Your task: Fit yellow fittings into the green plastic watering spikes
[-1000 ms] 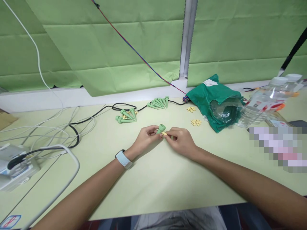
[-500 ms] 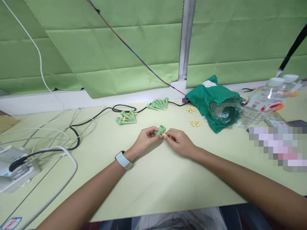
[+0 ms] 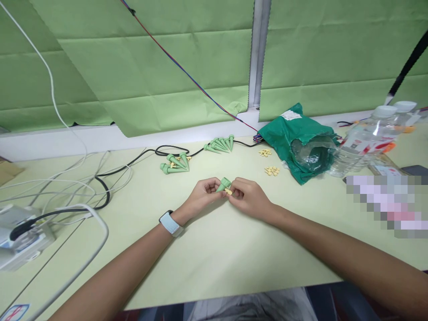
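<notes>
My left hand (image 3: 203,196) is closed around a green plant watering spike (image 3: 224,183), its wide round cap tilted up and its lower part hidden by my fingers. At the side of the spike sits a small yellow valve (image 3: 228,191). My right hand (image 3: 250,196) has its thumb and fingertips pinched at this valve, touching it. Beyond my hands lie a group of green spikes with yellow valves (image 3: 175,163) and another group of green spikes (image 3: 220,145). Two small piles of yellow valves, a nearer pile (image 3: 272,170) and a farther pile (image 3: 265,152), lie to the right.
A torn green plastic bag (image 3: 284,133) lies at the back right, beside clear water bottles (image 3: 361,138). Black and white cables (image 3: 103,178) run across the left, near a white power box (image 3: 26,236). Green sheets (image 3: 160,67) cover the wall behind.
The spike's cap has tipped slightly, and more of the yellow valve shows between my fingers. Both hands stay in nearly the same place; the view has shifted a little.
</notes>
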### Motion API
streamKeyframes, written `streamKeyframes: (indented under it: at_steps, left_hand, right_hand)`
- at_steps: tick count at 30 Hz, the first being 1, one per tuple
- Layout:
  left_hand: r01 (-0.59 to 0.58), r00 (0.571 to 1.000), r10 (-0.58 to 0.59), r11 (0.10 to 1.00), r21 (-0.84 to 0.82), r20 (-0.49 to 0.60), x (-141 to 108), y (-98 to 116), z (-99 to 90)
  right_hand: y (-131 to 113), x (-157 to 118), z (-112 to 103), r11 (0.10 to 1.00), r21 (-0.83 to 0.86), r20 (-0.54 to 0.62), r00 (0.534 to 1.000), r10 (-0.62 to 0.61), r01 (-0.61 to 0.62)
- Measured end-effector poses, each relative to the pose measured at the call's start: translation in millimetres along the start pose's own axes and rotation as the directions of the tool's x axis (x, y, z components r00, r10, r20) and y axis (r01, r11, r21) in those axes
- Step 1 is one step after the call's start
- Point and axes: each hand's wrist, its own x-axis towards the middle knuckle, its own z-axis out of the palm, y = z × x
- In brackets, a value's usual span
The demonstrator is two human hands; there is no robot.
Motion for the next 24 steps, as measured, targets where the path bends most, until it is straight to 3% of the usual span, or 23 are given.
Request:
streamKeyframes:
  at_steps: [4,12,19,24]
  left_hand:
    - [-0.007,1.000,0.006,0.999,-0.034,-0.008,-0.1,1.3,0.6]
    - [0.006,1.000,-0.007,1.000,-0.012,-0.026,0.4,-0.1,0.4]
    - [0.017,0.997,-0.023,0.997,-0.079,-0.071,2.1,-4.1,-0.4]
    - [0.027,0.996,-0.034,0.996,-0.083,-0.081,2.8,-5.2,-1.1]
  right_hand:
    - [1.8,4.2,-2.4,0.988,0.140,0.110,0.992,0.056,-0.071]
    - [0.7,4.6,-0.1,0.970,0.224,-0.018,0.995,0.103,-0.096]
    - [1.8,6.3,-4.3,0.948,0.250,0.138,0.976,0.166,-0.197]
    - [3.1,6.8,-1.7,0.920,0.314,0.058,0.972,0.229,-0.235]
